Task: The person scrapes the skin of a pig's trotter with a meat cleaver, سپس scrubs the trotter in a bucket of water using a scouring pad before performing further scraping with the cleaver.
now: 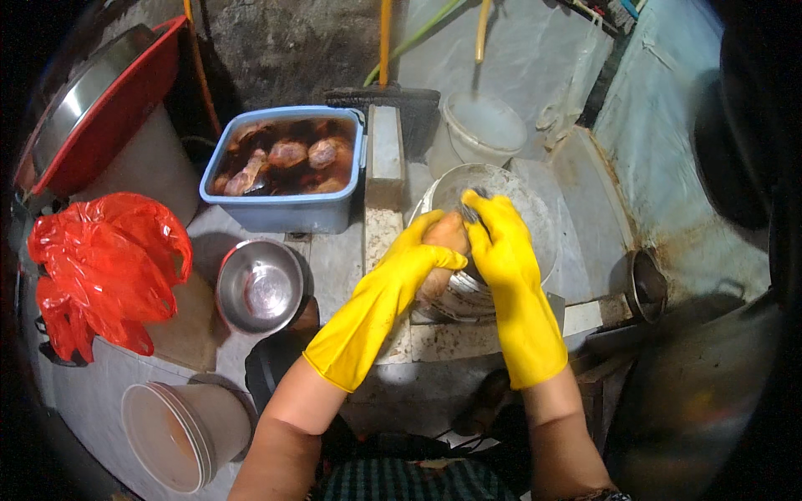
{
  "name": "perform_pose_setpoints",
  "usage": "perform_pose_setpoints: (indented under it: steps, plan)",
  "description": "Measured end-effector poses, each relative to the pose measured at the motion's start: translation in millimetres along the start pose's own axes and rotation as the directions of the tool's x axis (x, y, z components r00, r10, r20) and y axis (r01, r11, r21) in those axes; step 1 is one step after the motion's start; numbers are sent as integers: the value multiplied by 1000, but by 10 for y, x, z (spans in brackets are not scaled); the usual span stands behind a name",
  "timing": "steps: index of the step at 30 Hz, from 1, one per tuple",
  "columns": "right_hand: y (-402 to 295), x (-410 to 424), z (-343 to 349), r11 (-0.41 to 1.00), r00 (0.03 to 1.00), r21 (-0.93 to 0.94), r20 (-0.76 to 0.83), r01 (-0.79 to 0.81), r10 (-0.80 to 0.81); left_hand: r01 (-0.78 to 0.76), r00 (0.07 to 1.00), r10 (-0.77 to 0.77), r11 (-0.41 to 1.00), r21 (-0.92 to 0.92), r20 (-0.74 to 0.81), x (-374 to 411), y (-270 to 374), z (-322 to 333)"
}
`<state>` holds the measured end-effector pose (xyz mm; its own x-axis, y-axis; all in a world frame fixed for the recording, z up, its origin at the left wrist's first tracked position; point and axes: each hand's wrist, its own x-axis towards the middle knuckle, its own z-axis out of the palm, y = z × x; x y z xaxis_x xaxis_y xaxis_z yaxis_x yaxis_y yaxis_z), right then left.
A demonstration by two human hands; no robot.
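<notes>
My left hand (pixel 416 247), in a yellow rubber glove, grips a light brown, elongated, lumpy piece of food (pixel 448 230); whether it is a root or something else I cannot tell. Close beside it, my right hand (pixel 501 232), gloved the same way, has its fingers closed on a dark grey scouring pad (pixel 471 215), held against the piece's right side. Both hands are over a whitish plastic bucket (pixel 544 216) with a worn, stained rim. The forearms hide its near part.
A blue tub (pixel 285 214) holds several pinkish-brown pieces in dark reddish liquid. Left of me are a steel bowl (pixel 260 285), a red plastic bag (pixel 109 269) and stacked clear buckets (pixel 216 426). Another white bucket (pixel 479 128) stands behind, under a yellow hose (pixel 482 34).
</notes>
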<state>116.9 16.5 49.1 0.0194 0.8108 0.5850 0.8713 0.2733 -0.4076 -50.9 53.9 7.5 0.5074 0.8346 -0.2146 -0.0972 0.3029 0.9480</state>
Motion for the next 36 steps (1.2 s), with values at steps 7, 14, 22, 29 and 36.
perform_pose_setpoints:
  steps: [7, 14, 22, 29, 36]
  plan:
    - [-16, -82, -33, 992, 996, 87, 8, -87, 87, 85, 991, -55, 966, -245, 126, -136, 110, 58]
    - [833, 723, 167, 908, 852, -124, 315, -400, 418, 53, 994, -34, 979, -198, 100, -124, 125, -31]
    - [2141, -46, 898, 882, 454, -420, 756, -214, 471, -54, 998, 56, 983, 174, -3, -195, 253, 11]
    - [1410, 394, 357, 916, 453, -397, 827, 54, 332, 94, 993, -69, 945, -314, 91, -74, 60, -65]
    - [216, 275, -354, 933, 978, 339, 203, -119, 51, 94, 994, -65, 910, -404, 86, -25, -63, -149]
